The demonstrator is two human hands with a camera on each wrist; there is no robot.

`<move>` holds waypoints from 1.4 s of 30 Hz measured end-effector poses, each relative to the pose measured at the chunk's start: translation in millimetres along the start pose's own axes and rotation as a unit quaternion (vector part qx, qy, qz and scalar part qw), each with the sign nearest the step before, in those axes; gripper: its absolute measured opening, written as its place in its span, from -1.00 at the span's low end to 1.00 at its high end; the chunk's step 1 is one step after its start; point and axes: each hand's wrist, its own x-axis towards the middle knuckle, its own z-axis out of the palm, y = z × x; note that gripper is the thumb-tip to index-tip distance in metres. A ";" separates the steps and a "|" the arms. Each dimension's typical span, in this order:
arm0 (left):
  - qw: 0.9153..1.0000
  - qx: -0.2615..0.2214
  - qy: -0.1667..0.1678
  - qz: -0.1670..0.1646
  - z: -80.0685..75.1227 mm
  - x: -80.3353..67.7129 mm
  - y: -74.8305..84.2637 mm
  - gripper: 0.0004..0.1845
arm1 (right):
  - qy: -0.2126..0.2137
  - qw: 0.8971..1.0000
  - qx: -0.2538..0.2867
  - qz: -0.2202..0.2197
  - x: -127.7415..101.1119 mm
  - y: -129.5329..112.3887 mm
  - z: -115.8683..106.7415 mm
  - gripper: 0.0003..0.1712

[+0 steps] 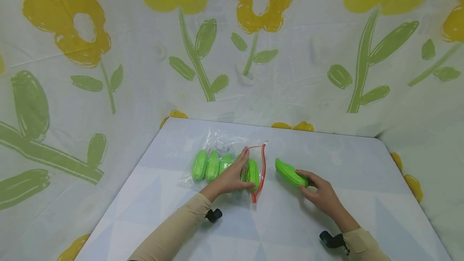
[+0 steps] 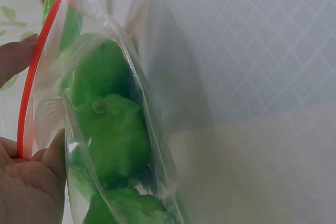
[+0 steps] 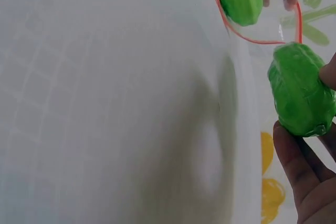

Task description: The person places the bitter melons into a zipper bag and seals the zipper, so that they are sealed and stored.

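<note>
My right hand (image 1: 325,197) pinches the near end of a bright green, ridged, gourd-shaped piece (image 1: 288,172) between thumb and fingers. Its tapered far end points up and left, toward the mouth of a clear zip bag (image 1: 224,137). The bag lies on its side with several similar green pieces (image 1: 199,165) in a row inside. Across its right part lies my left hand (image 1: 229,177), whose thumb and fingers hold the mouth apart at the red zip strip (image 2: 35,72). In the right wrist view the held piece (image 3: 299,90) appears just below the red-rimmed opening.
The pale table (image 1: 174,237) has a faint triangle pattern. A white cloth (image 1: 297,92) printed with yellow flowers hangs behind and at both sides. A black camera mount sits at the left wrist (image 1: 214,215) and another at the right wrist (image 1: 330,240).
</note>
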 end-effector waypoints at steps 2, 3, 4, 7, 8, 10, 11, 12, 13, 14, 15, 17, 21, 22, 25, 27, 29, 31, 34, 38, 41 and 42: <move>1.000 0.003 0.002 0.003 0.3 0.2 -0.5 0.23 | -0.003 1.000 0.007 -0.010 1.6 -2.0 1.3 -0.45; 1.000 0.003 0.003 0.004 0.2 0.2 -0.5 0.23 | -0.005 1.000 0.011 -0.014 2.7 -3.1 2.2 -0.45; 1.000 0.004 0.004 0.006 0.2 0.2 -0.5 0.23 | -0.008 1.000 0.017 -0.017 3.9 -4.2 3.2 -0.45; 1.000 0.004 0.007 0.008 0.0 0.2 -0.3 0.23 | -0.017 0.999 0.027 -0.021 8.2 -7.3 7.6 -0.44; 1.000 0.004 0.008 0.008 -0.1 0.3 -0.2 0.23 | -0.021 0.999 0.030 -0.023 9.7 -8.2 9.3 -0.44; 1.000 0.004 0.007 0.008 -0.1 0.3 -0.2 0.23 | -0.031 0.999 0.034 -0.023 12.5 -10.0 13.0 -0.43; 1.000 0.004 0.006 0.007 -0.1 0.4 -0.3 0.23 | -0.035 0.999 0.034 -0.023 13.8 -10.6 15.0 -0.43; 1.000 0.003 0.006 0.006 0.0 0.5 -0.4 0.23 | -0.039 0.998 0.034 -0.025 14.9 -10.8 17.1 -0.43; 1.000 0.003 0.005 0.006 0.2 0.6 -0.6 0.23 | -0.042 0.998 0.035 -0.026 15.9 -10.9 19.1 -0.43; 1.000 0.003 0.004 0.006 0.3 0.6 -0.9 0.23 | -0.045 0.998 0.035 -0.028 16.9 -10.8 20.9 -0.43; 1.000 0.002 0.004 0.007 0.7 0.7 -1.2 0.23 | -0.047 0.998 0.033 -0.030 17.7 -10.9 22.7 -0.43; 1.000 0.002 0.004 0.007 1.0 0.7 -1.6 0.24 | -0.049 0.998 0.032 -0.032 19.3 -10.5 26.0 -0.44; 1.000 0.004 0.002 0.005 2.1 1.0 -2.0 0.24 | -0.060 0.997 0.020 -0.032 20.9 -13.7 30.3 -0.44; 1.000 0.005 0.003 0.005 2.2 1.2 -2.0 0.24 | -0.064 0.997 0.018 -0.030 21.1 -14.8 31.0 -0.44; 1.000 0.004 0.006 0.005 2.1 1.7 -1.6 0.23 | -0.073 0.997 0.009 -0.034 21.1 -18.2 31.7 -0.45; 1.000 0.000 0.009 0.006 1.6 1.8 -0.8 0.22 | -0.077 0.996 0.010 -0.036 21.1 -19.0 31.7 -0.46; 1.000 -0.003 0.011 0.006 0.6 1.6 0.3 0.21 | -0.083 0.995 0.013 -0.045 20.7 -19.8 31.2 -0.46; 1.000 -0.008 0.014 0.007 -0.5 1.4 1.3 0.21 | -0.089 0.994 0.017 -0.054 20.8 -20.4 30.6 -0.47; 1.000 -0.008 0.012 0.005 -1.9 0.6 2.2 0.21 | -0.095 0.993 0.021 -0.062 21.3 -20.4 29.8 -0.46; 1.000 -0.014 0.006 0.001 -2.2 0.2 1.5 0.22 | -0.092 0.994 0.018 -0.049 23.6 -19.2 29.8 -0.47; 1.000 -0.014 0.005 -0.001 -1.5 0.4 0.5 0.23 | -0.085 0.996 0.018 -0.037 26.4 -18.4 30.3 -0.48; 1.000 -0.012 0.005 -0.001 -1.2 0.5 0.2 0.23 | -0.083 0.996 0.020 -0.033 27.6 -18.4 30.5 -0.48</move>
